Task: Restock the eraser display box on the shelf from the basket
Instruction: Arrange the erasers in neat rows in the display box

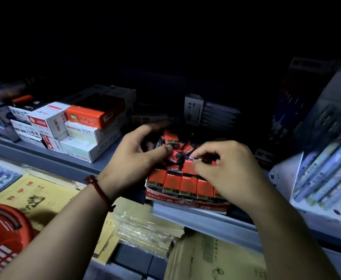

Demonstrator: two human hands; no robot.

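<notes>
The red eraser display box, marked 2B, sits at the front edge of the grey shelf. A neat front row of red erasers stands in it, and a loose heap of erasers lies behind that row. My left hand reaches over the left side of the box, fingers curled among the loose erasers. My right hand hovers over the right side and pinches one small eraser between thumb and fingertips. The red basket shows at the lower left corner.
Stacked white and orange stationery boxes stand left of the display box. Pen packs sit behind it and carded pens lean at the right. Yellow booklets and wrapped packs lie on the lower shelf. The back is dark.
</notes>
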